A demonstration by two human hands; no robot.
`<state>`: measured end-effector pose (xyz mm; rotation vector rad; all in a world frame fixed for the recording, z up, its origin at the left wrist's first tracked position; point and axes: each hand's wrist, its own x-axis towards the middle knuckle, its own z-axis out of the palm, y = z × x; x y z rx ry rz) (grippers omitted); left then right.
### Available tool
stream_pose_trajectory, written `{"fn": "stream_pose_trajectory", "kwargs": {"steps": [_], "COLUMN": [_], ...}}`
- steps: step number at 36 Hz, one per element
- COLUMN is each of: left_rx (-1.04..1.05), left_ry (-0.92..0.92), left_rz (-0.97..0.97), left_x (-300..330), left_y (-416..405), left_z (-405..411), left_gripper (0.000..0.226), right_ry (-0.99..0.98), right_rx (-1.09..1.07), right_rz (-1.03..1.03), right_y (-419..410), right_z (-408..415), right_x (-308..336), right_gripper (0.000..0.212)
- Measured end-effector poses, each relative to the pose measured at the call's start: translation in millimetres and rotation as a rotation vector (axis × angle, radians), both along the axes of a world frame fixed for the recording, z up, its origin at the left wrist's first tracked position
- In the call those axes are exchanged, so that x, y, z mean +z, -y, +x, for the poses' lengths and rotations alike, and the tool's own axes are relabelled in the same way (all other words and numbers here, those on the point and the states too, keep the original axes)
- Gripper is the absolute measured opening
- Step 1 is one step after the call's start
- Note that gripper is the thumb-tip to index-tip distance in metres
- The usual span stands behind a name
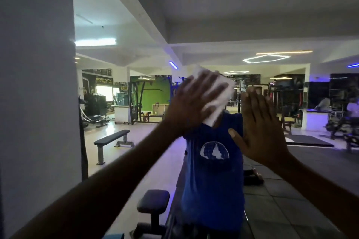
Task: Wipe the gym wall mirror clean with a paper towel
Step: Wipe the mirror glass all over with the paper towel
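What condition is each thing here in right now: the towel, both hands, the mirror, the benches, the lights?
Paper towel: spread flat against the mirror, under the left hand.
Left hand: fingers straight, pressing the towel to the glass.
Right hand: open, fingers straight, holding nothing, up by the glass.
Wall mirror: reflecting the gym; smears too hard to judge.
Flat bench: reflected, unoccupied.
Hexagon ceiling light: lit.

Wall mirror (pixel 194 25) with white paper towel (pixel 217 99) flat against glass under left hand (pixel 194 103).
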<state>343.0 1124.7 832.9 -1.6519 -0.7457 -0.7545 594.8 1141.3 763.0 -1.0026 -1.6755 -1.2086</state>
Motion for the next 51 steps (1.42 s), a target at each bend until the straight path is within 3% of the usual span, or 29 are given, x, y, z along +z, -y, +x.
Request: {"fn": "stream_pose_trajectory", "kwargs": {"steps": [2, 4, 6, 7, 9, 11, 14, 16, 19, 21, 22, 23, 26, 29, 31, 34, 37, 39, 41, 43, 45, 48, 51], "left_rx": [0.038, 0.076, 0.062, 0.058, 0.019, -0.013, 0.026, 0.061, 0.093, 0.052, 0.047, 0.042, -0.039, -0.022, 0.003, 0.066, 0.065, 0.050, 0.015, 0.013, 0.067, 0.155, 0.137], "left_ry": [0.189, 0.536, 0.827, 0.887, 0.737, 0.380, 0.064, 0.170, 0.647, 0.901, 0.932, 0.870, 0.368, 0.037, 0.140, 0.592, 0.995, 0.974, 0.693, 0.374, 0.239, 0.517, 0.821], "left_rz": [0.070, 0.083, 0.097, 0.097, 0.015, -0.100, -0.075, -0.004, 0.069, 0.110, 0.106, 0.072, -0.129, -0.158, -0.140, -0.102, -0.087, 0.042, -0.098, -0.218, -0.212, -0.192, -0.184], "left_x": [20, 26, 20, 13, -8, -28, -13, 9, 25, 18, 8, -6, -61, -77, -74, -79, -85, -97, -129, -149, -147, -142, -147], "left_y": [-4, -3, -2, -1, 3, 8, 4, 0, -3, -5, -5, -3, 7, 7, 6, 7, 5, 1, 3, 11, 7, 9, 12], "left_z": [-34, -56, -34, -10, 45, 78, 51, 11, -37, -18, 5, 30, 79, 32, -27, -117, -116, -67, -22, -36, -92, -174, -185], "left_gripper": [0.058, 0.061, 0.063, 0.064, 0.064, 0.064, 0.062, 0.060, 0.060, 0.060, 0.061, 0.063, 0.063, 0.060, 0.062, 0.066, 0.072, 0.073, 0.072, 0.065, 0.061, 0.062, 0.064], "right_ry": [-0.049, -0.079, -0.075, -0.077, -0.082, -0.078, -0.071, -0.071, -0.079, -0.083, -0.082, -0.081, -0.081, -0.056, -0.023, 0.023, 0.058, 0.052, 0.053, 0.054, 0.067, 0.068, 0.017], "right_rx": [-0.037, -0.046, -0.046, -0.040, -0.026, -0.033, -0.033, -0.027, -0.014, -0.013, -0.011, -0.010, -0.018, -0.008, 0.019, 0.051, 0.101, 0.129, 0.141, 0.117, 0.060, 0.003, 0.019], "right_rz": [-0.006, -0.019, -0.023, -0.021, -0.003, 0.007, 0.004, 0.012, 0.023, 0.019, 0.017, 0.015, -0.006, -0.022, -0.036, -0.056, -0.062, -0.087, -0.088, -0.101, -0.117, -0.116, -0.119], "right_y": [1, 2, 1, 1, 1, 3, 5, 5, 4, 4, 3, 3, 5, 6, 6, 5, 6, 8, 11, 11, 8, 6, 13], "right_z": [21, 38, 42, 41, 38, 38, 41, 41, 39, 38, 38, 38, 38, 31, 23, 5, -23, -45, -62, -71, -71, -71, -87], "right_x": [-1, -4, -8, -10, -11, -10, -11, -12, -13, -14, -14, -13, -15, -29, -41, -57, -66, -70, -74, -80, -84, -86, -93], "right_gripper": [0.101, 0.101, 0.099, 0.099, 0.098, 0.097, 0.098, 0.099, 0.099, 0.099, 0.099, 0.099, 0.099, 0.098, 0.097, 0.093, 0.089, 0.088, 0.088, 0.088, 0.089, 0.092, 0.091]}}
